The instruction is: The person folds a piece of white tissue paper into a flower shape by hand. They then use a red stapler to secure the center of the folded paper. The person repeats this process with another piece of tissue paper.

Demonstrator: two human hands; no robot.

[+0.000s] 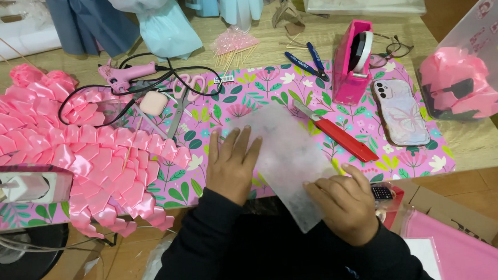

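A translucent white sheet [286,149] lies on the pink floral mat [269,90] at the table's front edge. My left hand [231,165] rests flat on the sheet's left side, fingers spread. The sheet's lower right corner is under my right hand [343,206], whose fingers curl over it. A red utility knife [335,132] lies just right of the sheet, blade end touching its upper edge.
Pink folded ribbon pieces [79,149] cover the left of the table. A pink glue gun [123,72], scissors [180,104], a pink tape dispenser [351,61], a phone [401,112], pliers [310,60] and a power strip [24,186] lie around.
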